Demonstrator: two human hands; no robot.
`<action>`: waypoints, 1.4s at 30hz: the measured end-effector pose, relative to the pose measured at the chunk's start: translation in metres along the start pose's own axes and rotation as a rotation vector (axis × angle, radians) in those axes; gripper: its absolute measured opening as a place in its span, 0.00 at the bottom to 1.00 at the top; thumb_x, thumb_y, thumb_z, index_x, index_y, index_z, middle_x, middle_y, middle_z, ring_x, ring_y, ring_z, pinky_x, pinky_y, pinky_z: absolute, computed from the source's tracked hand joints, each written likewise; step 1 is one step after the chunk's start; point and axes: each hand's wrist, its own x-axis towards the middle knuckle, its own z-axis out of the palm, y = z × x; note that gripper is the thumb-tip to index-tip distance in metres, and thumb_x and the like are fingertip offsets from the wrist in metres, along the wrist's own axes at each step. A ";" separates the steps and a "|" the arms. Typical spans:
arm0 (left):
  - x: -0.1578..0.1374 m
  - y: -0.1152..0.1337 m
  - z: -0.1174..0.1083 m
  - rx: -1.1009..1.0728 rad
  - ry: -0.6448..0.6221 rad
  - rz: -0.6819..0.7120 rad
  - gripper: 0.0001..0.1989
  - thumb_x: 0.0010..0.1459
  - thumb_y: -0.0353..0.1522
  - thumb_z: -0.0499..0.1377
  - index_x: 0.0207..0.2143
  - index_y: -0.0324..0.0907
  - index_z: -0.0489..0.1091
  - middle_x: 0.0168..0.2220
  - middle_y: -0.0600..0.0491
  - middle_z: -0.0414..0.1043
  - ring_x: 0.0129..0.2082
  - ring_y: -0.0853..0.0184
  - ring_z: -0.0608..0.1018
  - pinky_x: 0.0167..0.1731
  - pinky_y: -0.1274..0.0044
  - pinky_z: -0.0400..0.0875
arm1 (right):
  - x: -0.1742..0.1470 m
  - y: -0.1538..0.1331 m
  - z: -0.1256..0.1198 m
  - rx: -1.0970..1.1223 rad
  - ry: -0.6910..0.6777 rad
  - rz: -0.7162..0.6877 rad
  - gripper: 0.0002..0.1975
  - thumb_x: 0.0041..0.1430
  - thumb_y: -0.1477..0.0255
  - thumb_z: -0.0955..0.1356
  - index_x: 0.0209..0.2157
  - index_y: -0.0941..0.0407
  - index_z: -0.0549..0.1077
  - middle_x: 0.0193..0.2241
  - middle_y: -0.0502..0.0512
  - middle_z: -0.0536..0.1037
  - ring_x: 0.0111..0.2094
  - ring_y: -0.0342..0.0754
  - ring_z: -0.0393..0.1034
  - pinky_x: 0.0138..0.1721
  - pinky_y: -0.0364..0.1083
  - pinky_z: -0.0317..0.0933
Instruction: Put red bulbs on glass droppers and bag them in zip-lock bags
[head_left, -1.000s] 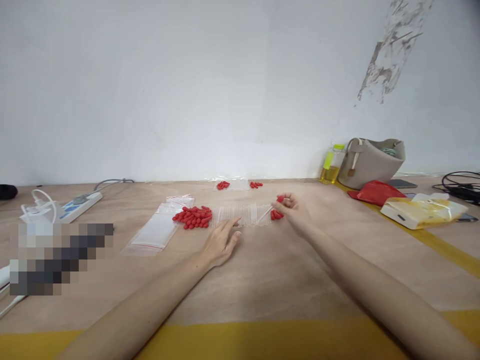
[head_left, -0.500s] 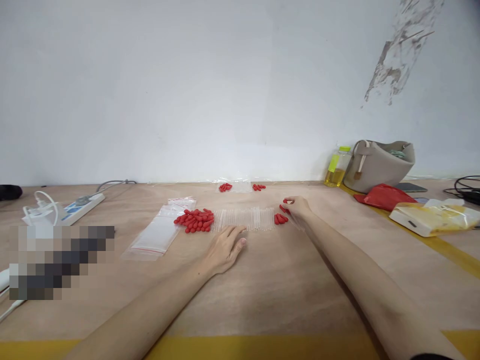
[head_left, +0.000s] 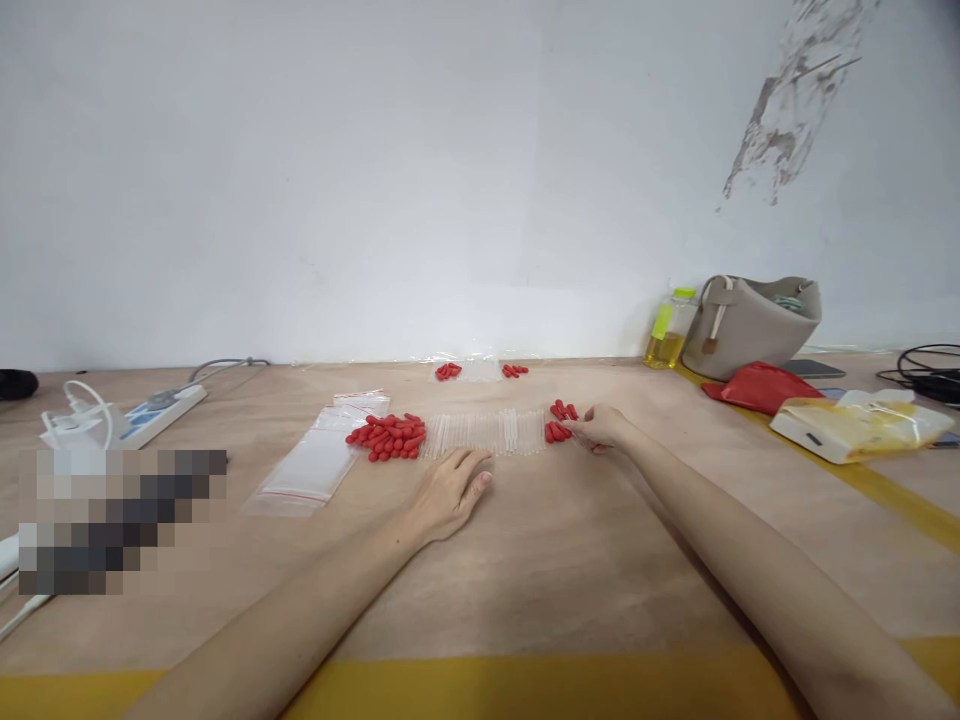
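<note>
My left hand (head_left: 450, 497) lies open on the table, fingers stretched out, at the near edge of a row of thin clear tubes (head_left: 480, 432). A heap of red bulb-shaped pieces (head_left: 390, 437) sits to the left of that row. Beyond the row's right end is a smaller group of red bulb-shaped pieces (head_left: 561, 422). Just right of this group, my right hand (head_left: 604, 428) has its fingers closed in a pinch, the tips near the red pieces. What lies between those fingertips is too small to make out.
Clear zip bags (head_left: 311, 465) lie left of the red heap. A bag with red pieces (head_left: 465, 371) is at the wall. A power strip (head_left: 161, 420) stands left. On the right are a bottle (head_left: 667, 335), a grey bag (head_left: 750, 325), a red pouch (head_left: 761, 388) and a yellow-white package (head_left: 859, 425).
My right hand has come slightly nearer and lower, away from the red piece it was at. More red pieces now show in the right group. My left hand stays put.
</note>
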 end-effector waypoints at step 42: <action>0.080 0.005 0.023 0.329 0.000 -0.468 0.14 0.51 0.40 0.52 0.29 0.40 0.70 0.36 0.45 0.67 0.42 0.55 0.65 0.41 0.65 0.56 | -0.016 -0.008 0.028 0.031 0.283 -0.349 0.13 0.38 0.59 0.67 0.16 0.55 0.70 0.22 0.49 0.73 0.24 0.43 0.65 0.21 0.40 0.50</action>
